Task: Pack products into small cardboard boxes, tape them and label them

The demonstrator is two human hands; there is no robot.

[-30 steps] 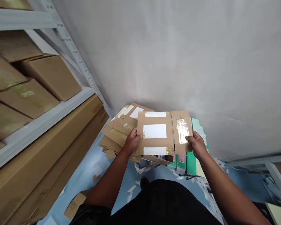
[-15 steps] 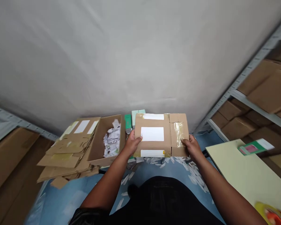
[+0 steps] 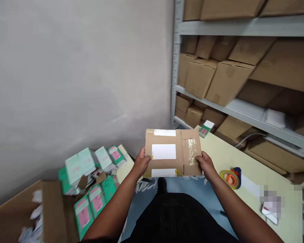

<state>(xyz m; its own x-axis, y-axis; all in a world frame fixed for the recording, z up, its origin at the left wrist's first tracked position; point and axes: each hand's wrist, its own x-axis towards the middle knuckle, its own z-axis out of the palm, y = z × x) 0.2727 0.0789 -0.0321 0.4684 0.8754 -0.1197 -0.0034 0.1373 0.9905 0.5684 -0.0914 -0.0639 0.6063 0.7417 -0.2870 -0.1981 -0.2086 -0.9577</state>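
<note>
A flattened cardboard box (image 3: 167,166) with several white labels and a strip of clear tape is held up in front of me. My left hand (image 3: 142,162) grips its left edge, thumb on top. At the opposite edge, my right hand (image 3: 204,163) pinches the box near the taped flap, thumb on the upper face. The fingers under the cardboard are hidden. Below and left of the box lie several green and white packs (image 3: 96,199), some with pink panels.
An open carton (image 3: 54,209) with crumpled paper stands at the lower left. A pale table (image 3: 218,152) on the right bears tape rolls (image 3: 230,179), a green pack (image 3: 206,128) and a phone (image 3: 270,214). Shelving (image 3: 218,28) with brown boxes rises behind it. Paper scraps litter the blue floor.
My view has swung to the right, bringing the shelving and pale table further in. The flattened box has turned along with me, still in both hands.
</note>
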